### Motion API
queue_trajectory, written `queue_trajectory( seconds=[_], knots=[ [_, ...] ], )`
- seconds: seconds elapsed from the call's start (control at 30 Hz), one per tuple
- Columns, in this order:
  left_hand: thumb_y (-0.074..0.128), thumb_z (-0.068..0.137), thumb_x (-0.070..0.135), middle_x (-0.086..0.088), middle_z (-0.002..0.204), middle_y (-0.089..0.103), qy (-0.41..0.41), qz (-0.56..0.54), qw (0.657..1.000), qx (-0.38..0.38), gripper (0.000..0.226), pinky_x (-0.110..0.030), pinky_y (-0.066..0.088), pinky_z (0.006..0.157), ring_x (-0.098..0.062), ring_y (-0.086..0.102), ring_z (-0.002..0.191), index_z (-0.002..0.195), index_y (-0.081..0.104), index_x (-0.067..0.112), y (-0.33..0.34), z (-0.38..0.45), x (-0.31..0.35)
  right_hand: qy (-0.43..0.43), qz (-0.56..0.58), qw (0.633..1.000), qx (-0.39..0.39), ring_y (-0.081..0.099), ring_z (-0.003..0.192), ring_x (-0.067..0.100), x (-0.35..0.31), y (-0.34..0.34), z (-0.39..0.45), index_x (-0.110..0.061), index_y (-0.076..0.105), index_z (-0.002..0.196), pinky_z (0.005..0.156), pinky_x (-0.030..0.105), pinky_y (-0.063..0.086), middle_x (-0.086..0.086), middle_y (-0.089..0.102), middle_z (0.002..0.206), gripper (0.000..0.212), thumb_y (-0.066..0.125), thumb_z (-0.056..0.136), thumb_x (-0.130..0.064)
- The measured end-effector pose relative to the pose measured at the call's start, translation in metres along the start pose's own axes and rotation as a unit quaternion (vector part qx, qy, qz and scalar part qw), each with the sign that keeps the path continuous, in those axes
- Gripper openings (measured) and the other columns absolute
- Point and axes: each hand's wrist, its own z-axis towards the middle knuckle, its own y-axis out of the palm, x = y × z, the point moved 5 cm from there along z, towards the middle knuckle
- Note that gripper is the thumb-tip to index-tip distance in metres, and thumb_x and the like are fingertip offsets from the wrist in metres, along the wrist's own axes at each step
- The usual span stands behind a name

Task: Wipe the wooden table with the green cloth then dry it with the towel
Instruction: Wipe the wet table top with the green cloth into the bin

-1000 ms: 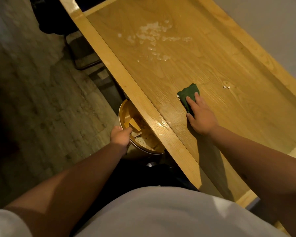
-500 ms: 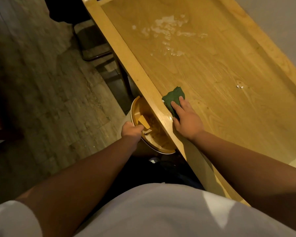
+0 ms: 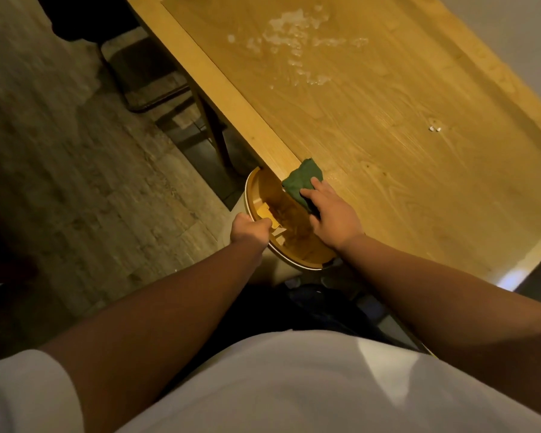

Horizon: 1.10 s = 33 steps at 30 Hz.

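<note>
Right hand (image 3: 333, 214): fingers straight and together, pressing the green cloth (image 3: 302, 182) flat at the near edge of the wooden table (image 3: 388, 145).
Green cloth: crumpled, overhanging the table's edge just above the bin (image 3: 294, 245).
Left hand (image 3: 250, 228): fingers curled round the bin's rim (holding it under the edge).
Bin: round, scraps inside.
Table: wet foamy patch (image 3: 294, 42) at the far end; small white crumbs (image 3: 434, 128) further right.

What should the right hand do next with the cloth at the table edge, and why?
Probably sweep the green cloth just past the table edge, since the left hand holds the bin right below it, then return for the wet patch.
</note>
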Motion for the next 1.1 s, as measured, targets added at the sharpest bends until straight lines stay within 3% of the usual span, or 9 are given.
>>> queue_trajectory(
  seconds=[0.23,0.4,0.67,0.8,0.9,1.0,1.1],
  knots=[
    [0.073,0.081,0.018,-0.026,0.106,0.065,0.002,-0.004,1.000,0.001,0.030,-0.057,0.057,0.081,-0.046,0.067,0.096,0.103,0.055,0.010,-0.001,0.003,-0.006,-0.072,-0.003,0.997,-0.040,0.022,0.148,0.030,-0.013,0.006,-0.013,-0.016,0.046,0.144,0.117,0.040,0.026,0.010,0.027,0.160,0.059,0.057,0.088,0.001],
    [0.073,0.081,0.020,-0.018,0.100,0.065,0.005,-0.015,0.999,0.038,0.028,-0.053,0.059,0.082,-0.037,0.067,0.091,0.102,0.057,0.011,0.004,-0.009,-0.012,-0.107,0.003,0.992,-0.068,0.024,0.147,0.029,-0.008,0.007,-0.016,-0.016,0.048,0.143,0.116,0.038,0.025,0.010,0.030,0.158,0.056,0.057,0.090,-0.001],
    [0.070,0.084,0.012,-0.026,0.103,0.065,0.020,-0.048,0.995,0.087,0.026,-0.047,0.055,0.083,-0.039,0.066,0.095,0.105,0.059,0.000,0.013,-0.018,-0.018,-0.111,0.050,0.990,-0.065,0.035,0.142,0.026,0.004,-0.006,-0.013,-0.017,0.051,0.141,0.111,0.030,0.030,0.008,0.038,0.155,0.061,0.061,0.084,0.003],
    [0.073,0.084,0.013,-0.024,0.100,0.065,0.022,-0.056,0.994,0.095,0.022,-0.048,0.055,0.084,-0.039,0.065,0.095,0.099,0.059,0.004,0.019,-0.026,-0.022,-0.013,0.160,0.987,0.001,0.043,0.137,0.023,0.031,-0.041,-0.008,-0.014,0.056,0.137,0.108,0.006,0.016,0.011,0.048,0.147,0.064,0.060,0.078,0.010],
    [0.072,0.086,0.017,-0.019,0.096,0.063,0.018,-0.020,0.994,0.102,0.021,-0.043,0.054,0.082,-0.037,0.063,0.093,0.097,0.058,0.007,0.024,-0.025,-0.020,0.046,0.198,0.976,0.075,0.043,0.136,0.020,0.061,-0.081,-0.005,-0.013,0.056,0.136,0.112,0.012,0.021,0.009,0.050,0.145,0.062,0.060,0.078,0.009],
    [0.072,0.086,0.020,-0.019,0.099,0.064,0.009,0.018,0.994,0.111,0.023,-0.039,0.050,0.076,-0.035,0.062,0.091,0.098,0.057,0.008,0.032,-0.023,-0.017,0.083,0.201,0.962,0.163,0.045,0.132,0.015,0.102,-0.129,0.001,-0.013,0.056,0.137,0.105,0.004,0.021,0.007,0.052,0.143,0.061,0.059,0.079,0.007],
    [0.073,0.086,0.023,-0.017,0.096,0.064,0.003,0.026,0.993,0.118,0.024,-0.037,0.050,0.072,-0.035,0.062,0.089,0.097,0.057,0.009,0.038,-0.025,-0.019,0.141,0.157,0.940,0.268,0.042,0.137,0.021,0.161,-0.181,0.014,-0.014,0.054,0.138,0.113,0.018,0.024,0.009,0.049,0.147,0.060,0.056,0.080,0.000]
  ],
)
